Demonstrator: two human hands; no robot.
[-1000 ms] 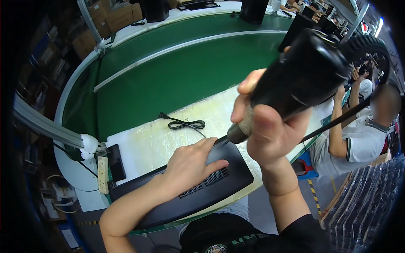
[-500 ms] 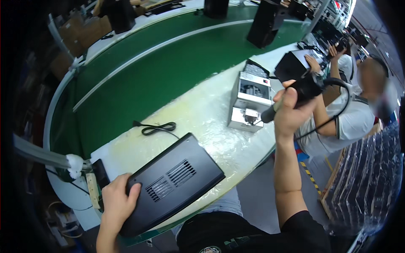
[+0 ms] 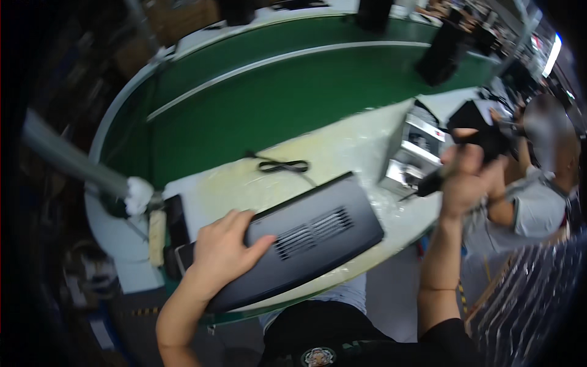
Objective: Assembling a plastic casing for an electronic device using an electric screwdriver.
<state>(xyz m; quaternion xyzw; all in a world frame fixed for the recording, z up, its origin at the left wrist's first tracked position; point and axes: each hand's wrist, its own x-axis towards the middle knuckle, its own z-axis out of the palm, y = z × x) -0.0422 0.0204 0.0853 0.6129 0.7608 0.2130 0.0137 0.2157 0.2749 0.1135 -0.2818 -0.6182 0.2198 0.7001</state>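
A black case (image 3: pixel 318 251) with two slotted vent panels lies on the plastic-covered bench in front of me. My left hand (image 3: pixel 226 251) grips its far left edge, with the thumb across the top and the fingers over the edge. To the right, my raised right hand (image 3: pixel 468 180) is closed around a dark power screwdriver (image 3: pixel 431 183). The screwdriver's thin bit points left, in the air between the case and a silver metal box (image 3: pixel 403 174). Motion blurs the right hand and the tool. Beyond the case lies a coiled black power cord (image 3: pixel 284 166).
A green conveyor belt (image 3: pixel 275 98) curves along the bench's far side, with a black speaker-like box (image 3: pixel 443 52) on it. A co-worker (image 3: pixel 541 189) sits close on the right. A metal post (image 3: pixel 79 159) stands at left, and a plastic-wrapped stack (image 3: pixel 526 306) at lower right.
The view has swung, so the bench sits further right in it. The screwdriver has tilted lower and its bit shows now. My left hand has slid further onto the case.
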